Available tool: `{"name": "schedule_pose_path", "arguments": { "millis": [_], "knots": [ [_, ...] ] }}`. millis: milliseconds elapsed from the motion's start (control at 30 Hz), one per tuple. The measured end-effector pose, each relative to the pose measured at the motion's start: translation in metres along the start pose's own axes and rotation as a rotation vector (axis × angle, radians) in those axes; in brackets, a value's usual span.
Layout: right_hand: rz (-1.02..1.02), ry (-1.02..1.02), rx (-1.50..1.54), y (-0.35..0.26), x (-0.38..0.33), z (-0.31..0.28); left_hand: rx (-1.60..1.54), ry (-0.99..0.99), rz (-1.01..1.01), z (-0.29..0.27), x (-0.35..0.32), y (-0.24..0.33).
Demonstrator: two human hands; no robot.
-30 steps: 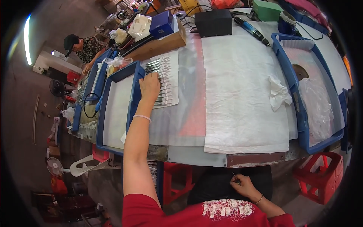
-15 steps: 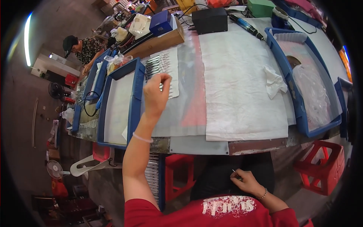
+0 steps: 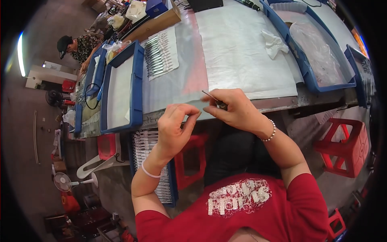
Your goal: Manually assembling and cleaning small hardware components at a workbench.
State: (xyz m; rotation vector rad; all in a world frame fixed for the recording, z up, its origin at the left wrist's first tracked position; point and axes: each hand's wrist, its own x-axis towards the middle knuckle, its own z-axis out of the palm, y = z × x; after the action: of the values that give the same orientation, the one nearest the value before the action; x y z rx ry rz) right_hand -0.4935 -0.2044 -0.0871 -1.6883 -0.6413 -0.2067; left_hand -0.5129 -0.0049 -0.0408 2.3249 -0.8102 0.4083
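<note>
My left hand is closed in a pinch just past the table's front edge; what its fingers hold, if anything, is too small to make out. Facing it, a short gap away, my right hand is closed round a small thin-tipped tool. That tool has a dark grip and a slim metal shaft pointing toward the left hand. Beyond the left hand, slender shiny metal pieces lie in a row on a white sheet.
Blue trays stand on the table at left and right. White paper covers the middle, with a crumpled tissue. Another tray of metal pieces sits below the edge. A red stool is at right; a person works far left.
My left hand has come back from the row of metal pieces toward me. My right hand has risen from my lap to the table edge, bringing the tool. The view has shifted downward.
</note>
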Motion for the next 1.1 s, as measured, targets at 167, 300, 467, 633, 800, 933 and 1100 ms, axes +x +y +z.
{"name": "schedule_pose_path", "arguments": {
  "millis": [167, 300, 467, 633, 800, 933, 1100],
  "knots": [
    [0.273, -0.041, 0.182, -0.022, -0.028, -0.019, -0.064, -0.054, 0.015, -0.002, -0.021, 0.004],
    [0.529, 0.055, 0.194, -0.04, -0.074, -0.063, -0.405, -0.019, -0.222, 0.007, -0.032, 0.007],
    [0.651, 0.372, -0.03, -0.046, -0.162, -0.135, -0.579, 0.02, -0.424, 0.03, -0.047, -0.001],
    [0.561, 0.336, -0.719, -0.008, -0.268, -0.219, -0.665, -0.042, -0.536, 0.059, -0.058, -0.003],
    [0.894, 0.661, -0.862, -0.034, -0.333, -0.267, -0.52, -0.186, -0.438, 0.073, -0.066, -0.001],
    [0.484, 0.693, -1.481, -0.05, -0.303, -0.248, -0.486, -0.221, -0.432, 0.074, -0.068, 0.003],
    [1.049, 0.355, -1.252, -0.028, -0.334, -0.263, -0.51, -0.212, -0.498, 0.082, -0.063, -0.006]
  ]
}}
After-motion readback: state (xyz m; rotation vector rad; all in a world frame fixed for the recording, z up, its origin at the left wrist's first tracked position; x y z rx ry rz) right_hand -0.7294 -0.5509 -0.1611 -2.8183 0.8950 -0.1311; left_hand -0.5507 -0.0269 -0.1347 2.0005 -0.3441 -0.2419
